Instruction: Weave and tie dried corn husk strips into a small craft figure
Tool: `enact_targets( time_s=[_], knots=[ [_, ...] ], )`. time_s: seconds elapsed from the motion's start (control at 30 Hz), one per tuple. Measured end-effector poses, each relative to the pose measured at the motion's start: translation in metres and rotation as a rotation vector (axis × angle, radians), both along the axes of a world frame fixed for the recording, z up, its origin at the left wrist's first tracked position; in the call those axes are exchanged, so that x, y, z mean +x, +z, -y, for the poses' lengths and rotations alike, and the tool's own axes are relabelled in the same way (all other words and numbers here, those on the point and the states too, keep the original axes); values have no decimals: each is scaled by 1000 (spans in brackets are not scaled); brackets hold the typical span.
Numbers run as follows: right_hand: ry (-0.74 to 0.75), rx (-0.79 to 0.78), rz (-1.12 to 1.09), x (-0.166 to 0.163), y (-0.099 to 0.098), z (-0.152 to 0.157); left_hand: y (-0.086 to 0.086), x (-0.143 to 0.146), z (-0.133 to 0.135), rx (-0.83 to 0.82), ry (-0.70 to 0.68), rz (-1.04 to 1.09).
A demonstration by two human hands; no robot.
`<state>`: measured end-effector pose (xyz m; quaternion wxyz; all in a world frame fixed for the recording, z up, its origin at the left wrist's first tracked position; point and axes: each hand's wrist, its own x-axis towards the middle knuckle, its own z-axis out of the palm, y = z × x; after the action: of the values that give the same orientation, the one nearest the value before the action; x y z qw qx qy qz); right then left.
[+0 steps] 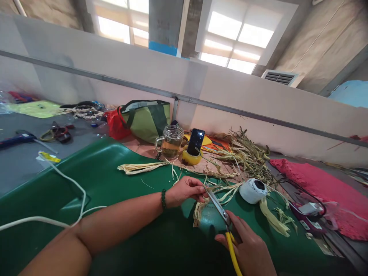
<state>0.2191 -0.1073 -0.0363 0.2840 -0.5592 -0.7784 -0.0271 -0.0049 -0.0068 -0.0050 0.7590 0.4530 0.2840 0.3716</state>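
My left hand [188, 190] is closed in a pinch on a piece of dried corn husk, most of it hidden by the fingers and the blades. A dark green bead bracelet circles that wrist. In my right hand [248, 243] is a pair of scissors [218, 205] with yellow handles. Their blades point up and left, with the tips at the left fingertips. Below the left fingers a crumpled tan husk strip [199, 212] reaches down over the green mat [138, 230]. To the right of the blades, a spool of white thread [253, 191] rests among pale husk strips.
Behind my hands stand a glass mug of tea [171, 142] and a phone [196, 141] in a yellow holder [191, 157]. Dried husks [250, 153] pile up at back right, beside pink cloth [319, 191]. A green bag [151, 120] leans on the partition. A white cable [82, 191] crosses the left side.
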Motion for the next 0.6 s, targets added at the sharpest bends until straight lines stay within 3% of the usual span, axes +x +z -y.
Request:
enact_targets(
  time_s=[0.17, 0.33, 0.6],
  knots=[
    [20, 107, 9, -4, -1, 1, 0, 1, 0, 15, -10, -14],
    [26, 83, -95, -3, 1, 7, 1, 1, 0, 52, -6, -15],
    [-251, 56, -232, 24, 8, 13, 3, 0, 3, 52, -62, 21]
  ],
)
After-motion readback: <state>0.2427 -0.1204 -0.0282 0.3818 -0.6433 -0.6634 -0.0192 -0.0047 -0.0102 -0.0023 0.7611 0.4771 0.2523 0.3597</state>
